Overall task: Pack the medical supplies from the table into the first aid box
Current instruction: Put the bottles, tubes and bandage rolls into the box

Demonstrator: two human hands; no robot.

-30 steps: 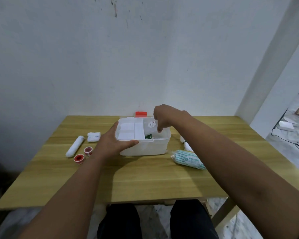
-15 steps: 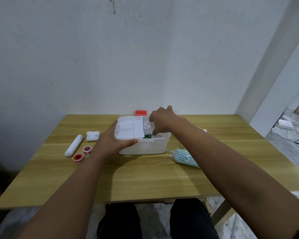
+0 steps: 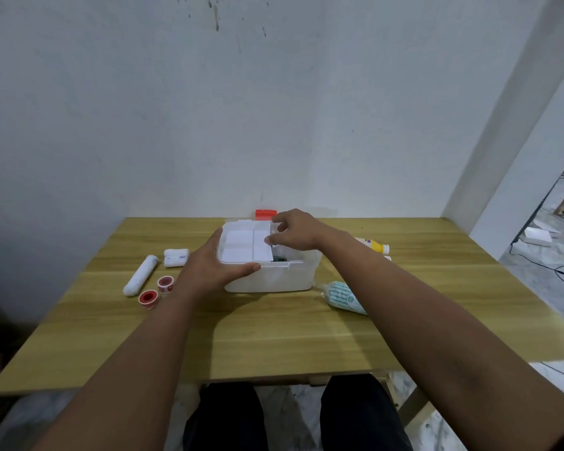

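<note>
The white first aid box [image 3: 274,281] stands mid-table with a white divided tray [image 3: 245,245] over its left half. My left hand [image 3: 209,271] grips the box's left end, thumb along the front rim. Over the open right half, my right hand [image 3: 295,231] curls thumb and forefinger round a small clear jar [image 3: 275,227], mostly hidden. Left of the box lie a long white roll [image 3: 140,279], a short bandage roll [image 3: 176,257] and two red tape rolls [image 3: 165,284] [image 3: 148,298]. A green-printed gauze pack [image 3: 342,296] and a yellow bottle [image 3: 373,245] lie on the right.
The wooden table [image 3: 290,336] abuts a white wall. Behind the box sits a red part [image 3: 265,214], perhaps its lid's latch. My legs are under the near edge. Cables and a white object lie on the floor to the right.
My right hand has lowered the small jar into the box's right half and shifted left toward the tray edge. The left hand has kept its hold on the box.
</note>
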